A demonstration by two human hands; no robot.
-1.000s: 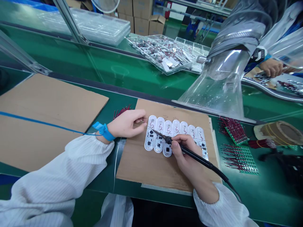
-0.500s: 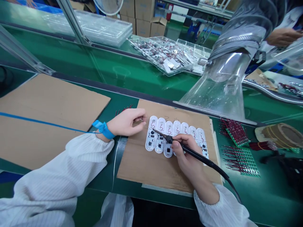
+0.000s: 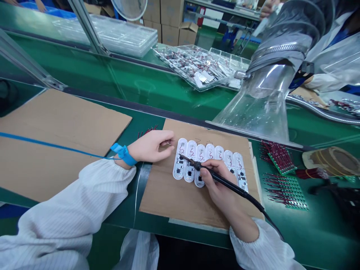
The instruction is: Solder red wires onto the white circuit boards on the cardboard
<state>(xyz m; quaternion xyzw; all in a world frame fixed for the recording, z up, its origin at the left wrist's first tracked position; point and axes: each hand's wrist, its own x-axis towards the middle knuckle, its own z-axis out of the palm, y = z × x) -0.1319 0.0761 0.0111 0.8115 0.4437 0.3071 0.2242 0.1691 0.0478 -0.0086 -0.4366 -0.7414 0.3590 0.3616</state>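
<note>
**Iron tip at the boards, wire pinched in your left hand**

Your right hand [image 3: 216,183] is closed narrow around the soldering iron [image 3: 222,179], gripped like a pen; its tip [image 3: 180,155] sits over the leftmost of the seven white circuit boards [image 3: 209,161], though you cannot tell from this view whether it touches; the boards lie side by side in a row, each with a red squiggle of wire, on a cardboard sheet [image 3: 174,195] at 12 o'clock on the green worktop [image 3: 317,225]; your left hand [image 3: 149,147] sits at the row's 9 o'clock, just beside it, fingers narrowly pinching a thin silvery wire [image 3: 168,143]; a blue wrist strap [image 3: 123,154] circles that wrist, its cord [image 3: 56,147] running across a second cardboard sheet [image 3: 56,150] at 9 o'clock; green boards with red pins [image 3: 287,191] lie at 3 o'clock; a clear fume hood [image 3: 258,108] hangs at 1 o'clock; a clear tray of parts [image 3: 191,65] stands beyond at 12 o'clock; a co-worker's white sleeve [image 3: 323,82] shows at 2 o'clock.
</note>
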